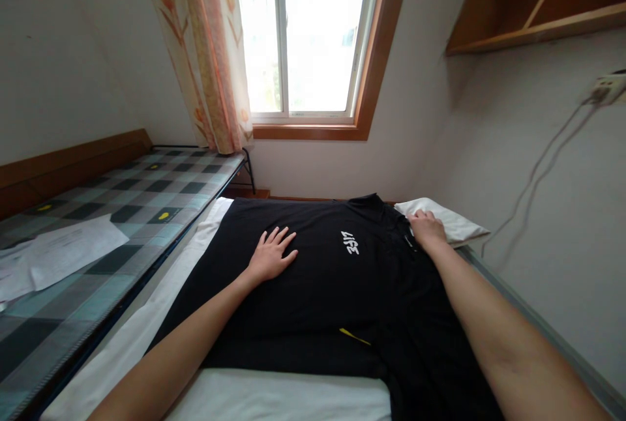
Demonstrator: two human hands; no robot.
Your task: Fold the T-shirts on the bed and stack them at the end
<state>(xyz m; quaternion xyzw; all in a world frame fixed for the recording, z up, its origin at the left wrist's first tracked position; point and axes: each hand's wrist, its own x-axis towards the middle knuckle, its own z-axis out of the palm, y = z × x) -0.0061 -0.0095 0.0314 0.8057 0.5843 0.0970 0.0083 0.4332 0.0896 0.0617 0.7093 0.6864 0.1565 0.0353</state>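
Note:
A black T-shirt (303,297) is spread out on a white sheet (274,395), its collar toward the right. White lettering (349,243) runs across its chest, and a small yellow strip (355,336) shows on the near side. My left hand (271,255) lies flat on the shirt's body, fingers spread. At the collar, my right hand (428,229) has its fingers curled on the fabric, beside a white pillow (462,220). The fingertips of that hand are partly hidden. Several wrinkles run through the sleeve under my right forearm.
To the left stands a bed with a checked mattress (180,189), with white papers (73,255) on it. A window (313,36) and a patterned curtain (210,49) are ahead. On the right are a wall shelf (538,33) and a cable (538,167) hanging from a socket (609,88).

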